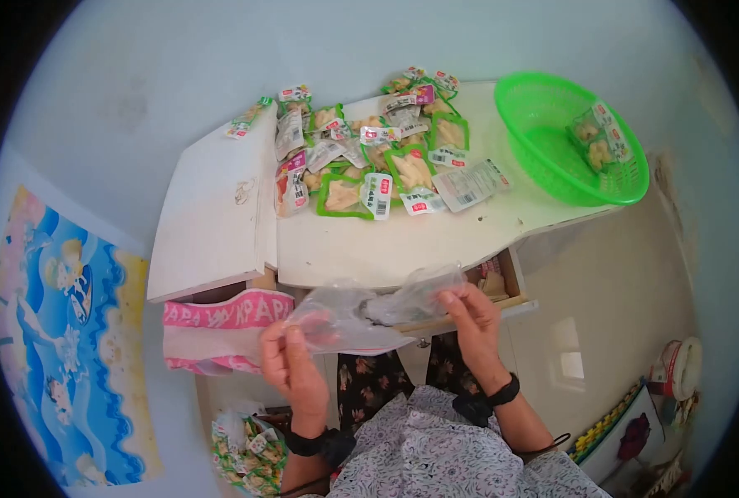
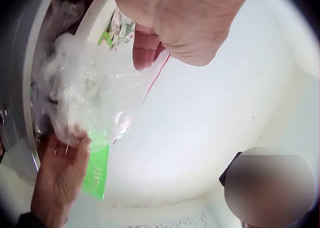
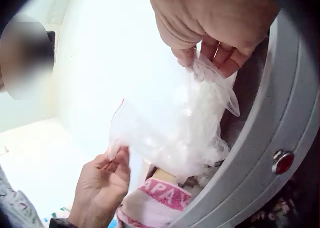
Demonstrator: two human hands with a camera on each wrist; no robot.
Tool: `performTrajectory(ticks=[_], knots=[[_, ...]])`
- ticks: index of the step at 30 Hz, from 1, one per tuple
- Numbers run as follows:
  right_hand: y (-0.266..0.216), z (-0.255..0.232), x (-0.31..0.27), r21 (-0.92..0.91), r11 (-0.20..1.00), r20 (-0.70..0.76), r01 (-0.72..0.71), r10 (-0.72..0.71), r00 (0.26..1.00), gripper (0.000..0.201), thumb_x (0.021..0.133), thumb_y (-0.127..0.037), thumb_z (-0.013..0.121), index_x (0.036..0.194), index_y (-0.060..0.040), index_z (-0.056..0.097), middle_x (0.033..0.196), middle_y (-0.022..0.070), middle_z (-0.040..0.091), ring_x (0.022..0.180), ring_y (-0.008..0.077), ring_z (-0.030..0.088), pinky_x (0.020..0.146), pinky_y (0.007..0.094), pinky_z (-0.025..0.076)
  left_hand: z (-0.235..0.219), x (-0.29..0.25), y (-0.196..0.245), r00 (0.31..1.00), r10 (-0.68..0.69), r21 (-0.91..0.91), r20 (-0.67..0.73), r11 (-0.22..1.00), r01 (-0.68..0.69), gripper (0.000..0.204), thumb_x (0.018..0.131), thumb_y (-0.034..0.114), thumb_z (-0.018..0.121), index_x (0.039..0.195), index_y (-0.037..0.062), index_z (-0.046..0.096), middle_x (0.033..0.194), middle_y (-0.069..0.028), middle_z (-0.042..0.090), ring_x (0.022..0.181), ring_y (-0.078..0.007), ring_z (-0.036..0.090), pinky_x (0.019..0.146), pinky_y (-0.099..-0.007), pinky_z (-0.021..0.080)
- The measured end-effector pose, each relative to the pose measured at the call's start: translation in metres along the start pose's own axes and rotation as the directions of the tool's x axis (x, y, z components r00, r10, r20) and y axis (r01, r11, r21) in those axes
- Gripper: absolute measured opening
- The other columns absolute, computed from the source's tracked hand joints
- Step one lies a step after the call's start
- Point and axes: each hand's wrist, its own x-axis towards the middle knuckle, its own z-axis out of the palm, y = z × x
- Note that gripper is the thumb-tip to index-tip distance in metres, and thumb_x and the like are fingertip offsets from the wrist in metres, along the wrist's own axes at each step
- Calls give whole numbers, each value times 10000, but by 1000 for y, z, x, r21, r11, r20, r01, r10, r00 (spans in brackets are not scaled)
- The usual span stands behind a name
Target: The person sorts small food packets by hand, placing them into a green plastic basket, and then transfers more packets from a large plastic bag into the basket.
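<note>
**Clear bag held between both my hands**

My left hand (image 1: pixel 291 365) pinches one edge of a clear plastic bag (image 1: pixel 361 314), fingers curled on the film. My right hand (image 1: pixel 472 319) grips the other end, where the plastic is bunched up. The bag stretches from one hand to the other, just in front of the near edge of the white table (image 1: pixel 403 245). The wrist views show a thin red line running along the bag's edge.

Beyond my hands, further out on the table, lies a heap of green-edged snack packets (image 1: pixel 369 158). Off past my right hand, at the table's far corner, stands a green basket (image 1: pixel 552 108) with a couple of packets inside it. Just beside my left hand hangs a pink and white cloth (image 1: pixel 220 324). Below my left hand, down by my lap, sits another bag of packets (image 1: pixel 245 452).
</note>
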Motion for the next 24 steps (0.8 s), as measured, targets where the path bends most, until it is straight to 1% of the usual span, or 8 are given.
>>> performTrajectory(ticks=[3,6,8,11,15,18,21,24], knots=[[2,-24,-1,-264,953,-73,146,-171,983,93,952,-17,691,1032,-39,733,1059,33,701,973,134,610,814,259,478,-25,12,0,985,146,228,-97,966,-120,145,1077,125,507,1154,7,539,999,-110,687,804,-131,637,653,-252,539],[1,-49,2,-643,682,81,348,-392,917,290,748,54,750,1006,-78,738,1140,76,701,1057,252,607,813,347,507,-41,22,7,957,238,314,-165,933,-178,129,1080,128,500,1123,15,545,950,-88,671,716,-86,572,561,-212,452],[-2,-59,3,-789,424,262,444,-420,869,358,660,66,734,986,-82,739,1164,96,690,1112,305,602,859,404,512,-41,27,17,939,244,314,-244,935,-162,118,1078,124,502,1099,20,552,927,-79,662,679,-68,534,529,-201,398],[-3,-54,6,-850,281,339,445,-353,872,464,602,70,690,1037,-86,719,1241,127,660,1203,359,571,964,484,478,-47,24,19,961,196,272,-193,952,-140,114,1072,125,512,1085,22,559,912,-76,657,683,-71,544,539,-205,407],[-22,-57,12,-864,298,313,406,-315,896,514,676,87,663,1172,-45,647,1303,155,633,1283,385,546,1059,522,436,-24,20,32,959,191,199,-209,969,-149,101,1064,112,526,1097,25,564,920,-73,646,680,-80,545,545,-207,414],[-55,-53,6,-799,514,161,313,-318,934,485,737,52,694,1211,-32,635,1344,165,620,1289,392,550,1066,513,441,-24,19,34,965,228,153,-132,966,-207,101,1062,89,525,1121,26,577,957,-72,648,701,-87,557,564,-209,431],[-105,-23,-1,-574,653,361,494,-339,869,530,776,9,724,1290,-38,603,1383,167,607,1275,380,564,1061,480,454,-2,11,45,983,179,66,-35,982,-176,101,1050,61,525,1122,14,578,928,-76,657,729,-105,591,596,-231,467],[-117,21,-6,-477,617,588,626,-305,749,587,784,-55,761,1349,-45,602,1334,169,640,1234,353,594,1025,449,480,19,-8,46,974,156,68,164,983,-169,119,1016,27,559,1125,-7,593,966,-125,690,755,-141,642,631,-259,511]])
